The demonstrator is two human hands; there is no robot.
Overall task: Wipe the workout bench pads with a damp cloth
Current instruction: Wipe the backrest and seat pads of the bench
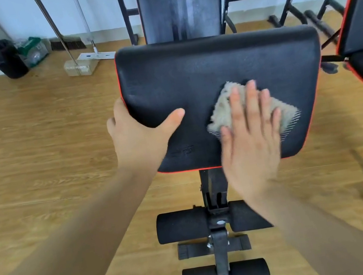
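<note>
Right hand (249,142) flat, fingers (252,100) straight, pressing cloth (220,108) on pad (211,66); left hand (136,135) grips pad's left edge. Embossed mark (181,151) unreadable.

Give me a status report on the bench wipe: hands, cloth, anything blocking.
Left grip holds seat pad at its left edge, thumb on top. Right grip flat, pressing cloth onto pad, lower right. Nothing else lies on the pad.
</note>
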